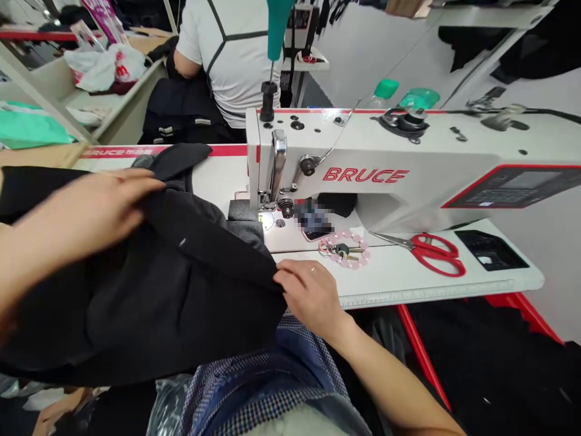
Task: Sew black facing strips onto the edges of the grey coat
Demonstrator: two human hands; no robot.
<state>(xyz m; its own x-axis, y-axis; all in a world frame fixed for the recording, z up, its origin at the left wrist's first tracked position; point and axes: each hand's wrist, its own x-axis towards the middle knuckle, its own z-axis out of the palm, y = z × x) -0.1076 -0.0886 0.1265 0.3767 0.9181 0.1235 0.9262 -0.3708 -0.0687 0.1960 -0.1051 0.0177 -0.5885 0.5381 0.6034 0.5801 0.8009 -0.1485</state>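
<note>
A black garment (181, 303) of thick cloth hangs over the table's front edge and my lap, with a folded band along its top. My right hand (313, 297) pinches the band's right end, just in front of the sewing machine (372, 157). Over the band's left end, my left hand (100, 203) lies with fingers stretched out and thumb apart, slightly blurred. A dark grey part of the cloth (245, 229) reaches to the needle area, beside the presser foot. What lies beneath the garment is hidden.
On the machine bed lie a phone (318, 233), keys on a pink beaded ring (345, 249) and red-handled scissors (431, 251). A co-worker in a white shirt (236, 60) sits behind the machine. Dark cloth (499, 363) fills a red-framed holder at lower right.
</note>
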